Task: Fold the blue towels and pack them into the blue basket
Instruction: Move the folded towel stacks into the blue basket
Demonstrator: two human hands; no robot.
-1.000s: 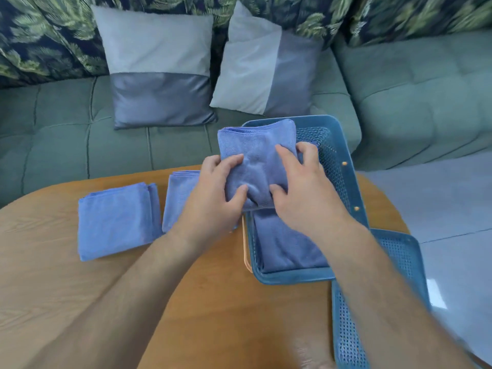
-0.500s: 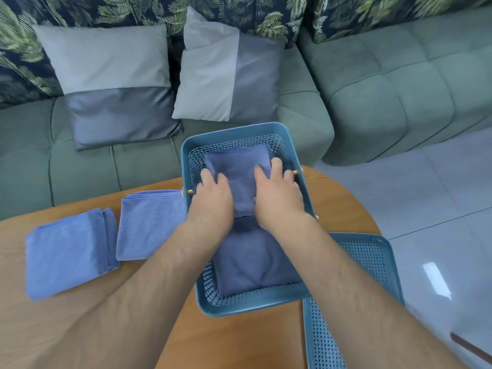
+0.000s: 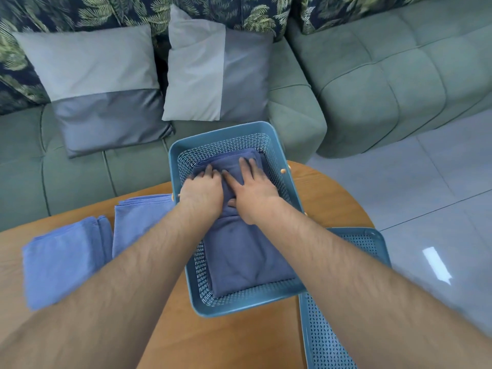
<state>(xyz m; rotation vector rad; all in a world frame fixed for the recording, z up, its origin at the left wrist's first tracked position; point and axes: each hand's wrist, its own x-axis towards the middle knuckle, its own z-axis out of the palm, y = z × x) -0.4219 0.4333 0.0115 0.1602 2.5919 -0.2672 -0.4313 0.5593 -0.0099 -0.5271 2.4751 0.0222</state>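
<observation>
Pressing left hand (image 3: 203,189) and right hand (image 3: 253,191) flat, fingers straight, on the towel (image 3: 229,162); looks limp, I'd grip folded edges

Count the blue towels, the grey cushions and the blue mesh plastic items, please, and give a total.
Blue towels: 4
Grey cushions: 2
Blue mesh plastic items: 2
Total: 8
</observation>
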